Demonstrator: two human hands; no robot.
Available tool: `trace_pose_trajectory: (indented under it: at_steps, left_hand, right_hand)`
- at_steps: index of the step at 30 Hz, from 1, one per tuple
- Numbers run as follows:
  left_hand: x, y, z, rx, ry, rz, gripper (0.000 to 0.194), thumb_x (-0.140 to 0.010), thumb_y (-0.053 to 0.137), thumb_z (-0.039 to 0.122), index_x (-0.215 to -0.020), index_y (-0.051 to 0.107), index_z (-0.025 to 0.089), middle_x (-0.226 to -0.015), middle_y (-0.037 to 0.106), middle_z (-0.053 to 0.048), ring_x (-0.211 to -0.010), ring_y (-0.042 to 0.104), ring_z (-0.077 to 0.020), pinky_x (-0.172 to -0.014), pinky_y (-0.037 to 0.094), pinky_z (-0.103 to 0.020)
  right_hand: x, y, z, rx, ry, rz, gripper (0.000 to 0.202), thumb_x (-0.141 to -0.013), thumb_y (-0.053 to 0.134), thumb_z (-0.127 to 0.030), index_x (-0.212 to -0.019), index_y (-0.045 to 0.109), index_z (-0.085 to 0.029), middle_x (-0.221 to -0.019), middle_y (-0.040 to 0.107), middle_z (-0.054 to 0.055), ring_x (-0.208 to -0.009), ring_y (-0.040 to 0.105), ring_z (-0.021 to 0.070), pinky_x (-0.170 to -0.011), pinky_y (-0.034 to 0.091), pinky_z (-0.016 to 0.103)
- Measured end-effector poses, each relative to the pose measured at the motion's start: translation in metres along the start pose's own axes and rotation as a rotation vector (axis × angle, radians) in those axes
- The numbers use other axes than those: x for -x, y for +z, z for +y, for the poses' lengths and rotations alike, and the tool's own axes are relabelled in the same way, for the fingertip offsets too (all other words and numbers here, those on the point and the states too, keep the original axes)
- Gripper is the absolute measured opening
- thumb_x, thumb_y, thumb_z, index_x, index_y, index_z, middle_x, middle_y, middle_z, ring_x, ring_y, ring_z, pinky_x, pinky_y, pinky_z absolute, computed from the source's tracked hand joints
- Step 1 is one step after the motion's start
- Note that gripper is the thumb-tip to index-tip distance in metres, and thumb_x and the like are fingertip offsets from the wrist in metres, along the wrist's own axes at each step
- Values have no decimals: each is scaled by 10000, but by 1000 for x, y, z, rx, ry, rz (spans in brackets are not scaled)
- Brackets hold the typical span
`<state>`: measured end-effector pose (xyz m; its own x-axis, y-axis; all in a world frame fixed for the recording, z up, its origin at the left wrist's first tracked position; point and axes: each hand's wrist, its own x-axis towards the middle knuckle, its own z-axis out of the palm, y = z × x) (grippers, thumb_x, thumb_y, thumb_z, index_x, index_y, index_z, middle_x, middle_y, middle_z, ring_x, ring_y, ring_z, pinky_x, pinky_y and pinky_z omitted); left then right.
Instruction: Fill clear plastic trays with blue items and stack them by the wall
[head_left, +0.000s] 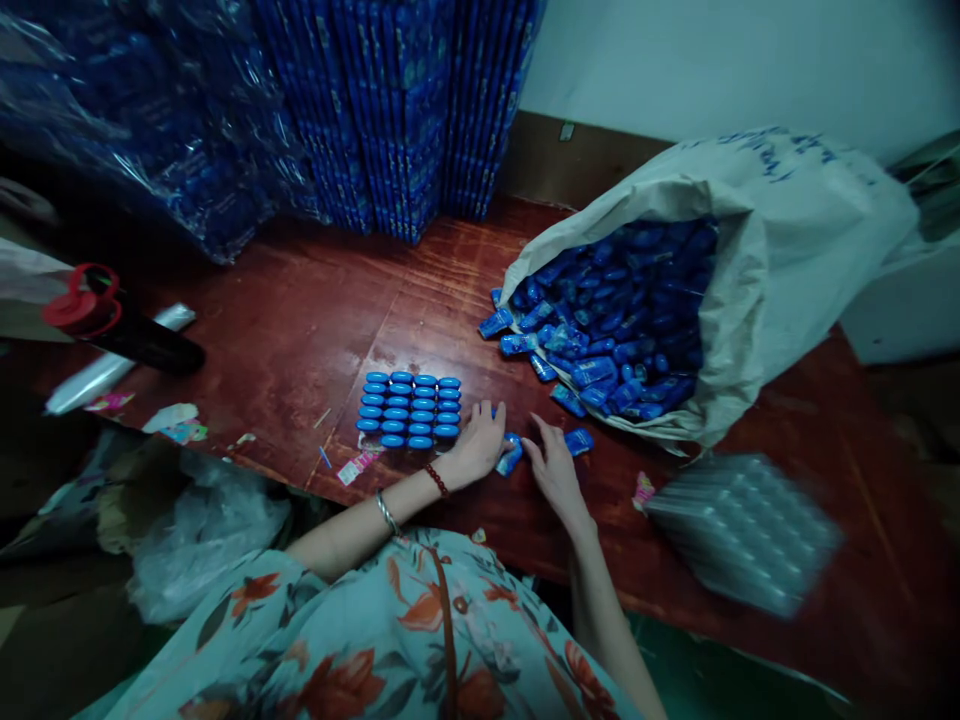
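Several blue containers [408, 409] stand in close rows on the red-brown table. Just right of them, my left hand [480, 445] has its fingers curled round a blue container, partly hidden. Another blue container [510, 455] lies between my hands. My right hand [552, 462] is beside it, thumb and fingers apart, holding nothing. A further blue container [578, 442] lies just past my right fingers. Many more blue containers [622, 310] spill from the mouth of a large white sack [810, 230] at the right.
Stacked blue packs [375, 110] rise at the back left. A dark bottle with a red lid [150, 335] lies left, near a clear plastic roll [112, 370]. Clear trays [750, 530] sit front right. A plastic bag [202, 530] hangs below the table's left edge.
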<state>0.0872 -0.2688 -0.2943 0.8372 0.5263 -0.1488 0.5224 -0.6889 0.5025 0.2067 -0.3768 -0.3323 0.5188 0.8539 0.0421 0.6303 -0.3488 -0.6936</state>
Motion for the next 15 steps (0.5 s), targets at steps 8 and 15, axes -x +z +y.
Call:
trace_pose_trajectory:
  at_steps: [8,15]
  left_hand:
    - [39,7,-9,79,29,-90,490,-703,708,169,-1100,424,130,-1138,416,-133,-1084,449,-281,-899,442,-424]
    - [60,-5,-13,178,222,-195,338,-822,442,48,-1136,393,166,-1066,546,-83,-966,535,-190,-864,445,-339]
  right_hand:
    - [20,-18,-2,-20,64,-170,420,-884,397,-375,-1263,493,-223,-1162,527,98,-1101,513,215,-1006,377,411]
    - [46,-41,-13,155,115,-284,365,-901,388,-362,-1208,545,-241,-1137,559,90,-1087,525,230,-961,407,401]
